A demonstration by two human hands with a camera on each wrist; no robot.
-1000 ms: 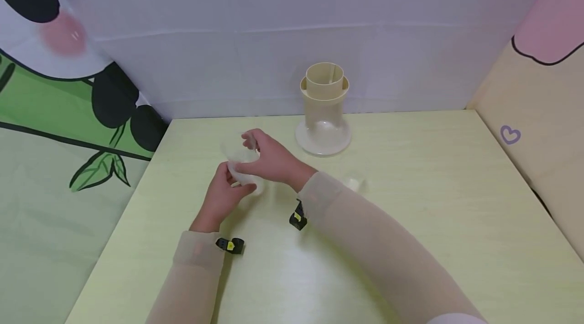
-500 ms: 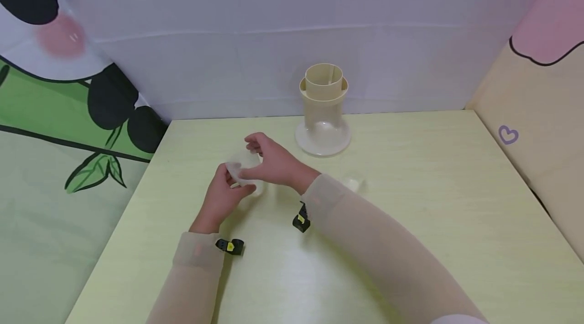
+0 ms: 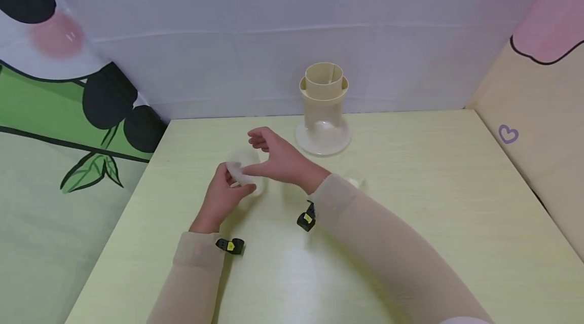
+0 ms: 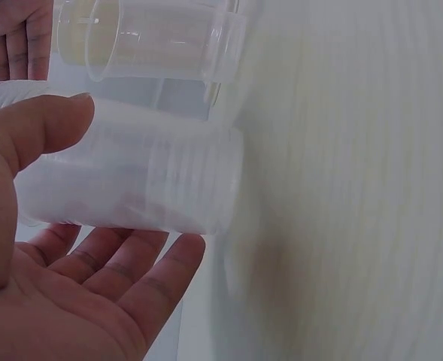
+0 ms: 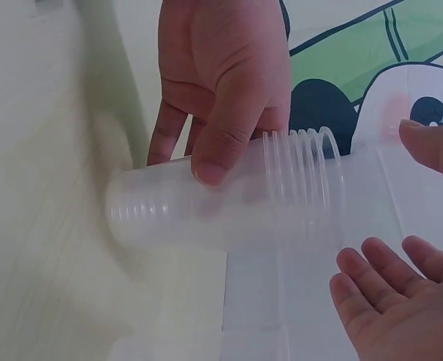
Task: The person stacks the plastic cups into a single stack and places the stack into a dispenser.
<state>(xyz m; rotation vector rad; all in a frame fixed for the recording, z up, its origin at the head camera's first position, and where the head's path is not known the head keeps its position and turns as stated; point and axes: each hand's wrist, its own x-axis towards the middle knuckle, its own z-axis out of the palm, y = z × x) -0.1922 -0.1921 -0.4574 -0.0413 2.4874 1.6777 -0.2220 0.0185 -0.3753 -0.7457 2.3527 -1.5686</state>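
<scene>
My left hand [image 3: 223, 197] grips a stack of nested clear plastic cups [image 4: 131, 173] from the side, thumb on one side and fingers on the other. In the right wrist view, several staggered rims show at the stack's upper end. My right hand [image 3: 285, 159] is beside that rim end, fingers spread and loosely bent. The right wrist view shows a gap between those fingertips and the rims. A separate clear cup [image 4: 161, 37] stands on the table, mostly hidden behind the right forearm in the head view.
Toward the back edge of the pale table [image 3: 410, 202] stands a cream upright tube holder [image 3: 324, 106] on a round white base, with a narrower ring inside its top. A lilac cloth backdrop [image 3: 228, 60] rises behind the table. Printed panels flank both sides.
My right hand has drawn slightly right, away from the cup stack, and its fingers have spread from the rims. My left hand and the stack have stayed nearly still.
</scene>
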